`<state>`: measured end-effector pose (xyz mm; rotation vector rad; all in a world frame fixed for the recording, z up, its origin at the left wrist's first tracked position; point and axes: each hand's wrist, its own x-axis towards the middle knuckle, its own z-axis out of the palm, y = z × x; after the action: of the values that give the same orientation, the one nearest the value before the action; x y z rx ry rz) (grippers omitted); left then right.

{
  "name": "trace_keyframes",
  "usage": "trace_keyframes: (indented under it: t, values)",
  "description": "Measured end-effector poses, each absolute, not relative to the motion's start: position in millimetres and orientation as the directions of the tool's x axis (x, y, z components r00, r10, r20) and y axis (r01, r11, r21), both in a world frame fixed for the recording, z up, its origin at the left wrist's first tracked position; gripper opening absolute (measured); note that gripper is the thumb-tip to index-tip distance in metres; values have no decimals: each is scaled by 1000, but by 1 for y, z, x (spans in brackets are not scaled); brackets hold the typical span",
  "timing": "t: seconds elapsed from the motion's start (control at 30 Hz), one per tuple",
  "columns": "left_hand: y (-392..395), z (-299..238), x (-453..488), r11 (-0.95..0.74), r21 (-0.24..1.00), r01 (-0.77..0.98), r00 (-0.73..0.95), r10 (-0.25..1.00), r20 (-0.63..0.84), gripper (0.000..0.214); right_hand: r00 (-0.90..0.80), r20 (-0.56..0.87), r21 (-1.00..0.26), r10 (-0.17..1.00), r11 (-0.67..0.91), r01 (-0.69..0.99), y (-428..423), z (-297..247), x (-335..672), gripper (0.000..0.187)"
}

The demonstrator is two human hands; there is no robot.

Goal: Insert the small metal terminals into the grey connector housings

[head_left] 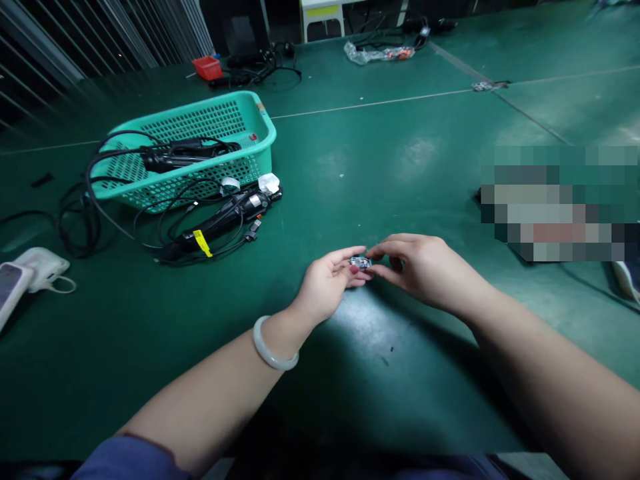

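A small light-coloured piece that looks like a circuit board is held just above the green table, between my two hands. My left hand, with a pale bangle at the wrist, grips it from the left between thumb and fingers. From the right, the thumb and fingertips of my right hand close on its edge. Fine detail on the board is too small to make out. To the left of my hands lies a black handheld tool with a yellow tag and a cable.
A teal plastic basket with black cabled tools stands at the back left. A phone and white power bank lie at the left edge. A red tray, a plastic bag and cables are farther back. A blurred-out item lies right.
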<state>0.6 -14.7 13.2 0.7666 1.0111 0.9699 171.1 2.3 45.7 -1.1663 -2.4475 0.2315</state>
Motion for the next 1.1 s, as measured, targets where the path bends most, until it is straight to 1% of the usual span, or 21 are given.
trace_keyframes:
  t: [0.1,0.3,0.5,0.63,0.73,0.93,1.1]
  values:
    - [-14,12,-1,373,869,-324,213,924,-317,35,-539,325,-328,777,627,706,2,45,168,15]
    - [-14,9,-2,353,853,-384,187,934,-303,22,-479,386,-371,788,608,702,-3,42,158,15]
    - [-21,15,1,382,788,-483,164,924,-347,17,-459,355,-360,814,573,737,-7,40,153,18]
    - [-26,20,2,393,769,-505,135,915,-379,15,-430,383,-403,818,566,719,-9,37,152,15]
    - [-28,21,2,397,752,-527,120,910,-397,15,-405,414,-413,815,565,714,-10,34,151,13]
    - [-33,21,-1,406,733,-546,121,904,-410,18,-391,462,-425,796,586,690,-15,29,146,16]
    - [-46,23,-22,414,744,-525,84,895,-439,20,-421,479,-475,770,631,614,-21,28,142,18]
